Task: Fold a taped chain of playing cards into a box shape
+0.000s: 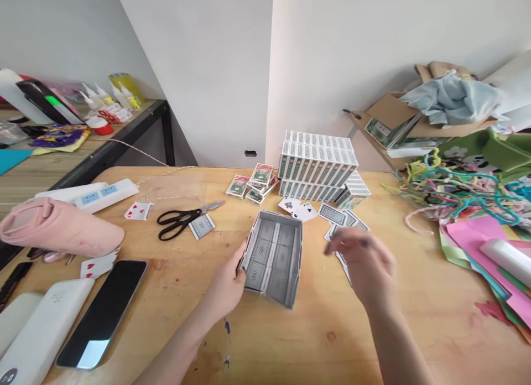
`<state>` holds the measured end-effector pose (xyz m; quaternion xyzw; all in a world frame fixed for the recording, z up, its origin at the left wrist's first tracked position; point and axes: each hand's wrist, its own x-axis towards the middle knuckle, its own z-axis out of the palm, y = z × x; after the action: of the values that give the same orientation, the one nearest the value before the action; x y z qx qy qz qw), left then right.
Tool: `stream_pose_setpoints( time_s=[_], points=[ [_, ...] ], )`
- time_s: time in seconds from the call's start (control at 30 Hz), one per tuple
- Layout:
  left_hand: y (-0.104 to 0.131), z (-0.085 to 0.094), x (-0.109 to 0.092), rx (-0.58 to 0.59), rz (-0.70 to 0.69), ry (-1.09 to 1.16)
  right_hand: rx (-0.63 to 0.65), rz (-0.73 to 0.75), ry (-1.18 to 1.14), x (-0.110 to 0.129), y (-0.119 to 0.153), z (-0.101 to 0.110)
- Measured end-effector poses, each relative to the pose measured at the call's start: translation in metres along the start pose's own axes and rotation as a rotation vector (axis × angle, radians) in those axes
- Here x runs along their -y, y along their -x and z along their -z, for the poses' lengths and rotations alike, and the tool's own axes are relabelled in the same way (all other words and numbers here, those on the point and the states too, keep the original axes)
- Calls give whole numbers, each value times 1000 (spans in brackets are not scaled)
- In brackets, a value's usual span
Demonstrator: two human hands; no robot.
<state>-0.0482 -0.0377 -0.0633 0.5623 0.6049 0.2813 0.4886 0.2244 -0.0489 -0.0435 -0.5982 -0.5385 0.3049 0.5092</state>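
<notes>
Hands (224, 281), left holding open box (281, 290) — scissors (194, 214), phone (107, 307)

Toward the left edge of the table (323, 346) lie a dark phone (112, 307) and a pink roll (62, 227), with a white power strip (107, 194) near the far left corner. Tangled yarn (460, 209) and coloured paper (468, 238) lie toward the right edge. Glue bottles (103, 94) stand on the side bench (135, 121).

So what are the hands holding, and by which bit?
The left hand holds the open box made of patterned cards, by its left side near the closest corner. The right hand is blurred, so I can't tell.
</notes>
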Motion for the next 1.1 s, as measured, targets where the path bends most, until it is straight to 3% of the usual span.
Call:
stream_pose_setpoints(
  time_s=[0.1,0.17,0.3,0.4,0.47,0.63,0.93,1.1],
  points=[
    [-8,21,-7,2,-66,-147,20,-151,-160,-20,-18,-21],
    [-16,31,-10,-77,-97,-216,83,-241,-329,-35,-25,-37],
    [-26,31,-3,-205,-189,69,290,-298,-474,-45,-21,-64],
    [-27,24,7,-131,-137,275,417,-312,-506,-35,-14,-75],
    [-27,22,11,-75,-76,282,460,-279,-402,-28,-13,-79],
    [-32,21,13,-85,-51,199,503,-228,-257,-25,-19,-79],
    [-27,28,8,65,-113,190,527,-241,-268,-27,-24,-78],
    [-25,25,6,4,-122,199,512,-289,-365,-29,-23,-75]
  ],
)
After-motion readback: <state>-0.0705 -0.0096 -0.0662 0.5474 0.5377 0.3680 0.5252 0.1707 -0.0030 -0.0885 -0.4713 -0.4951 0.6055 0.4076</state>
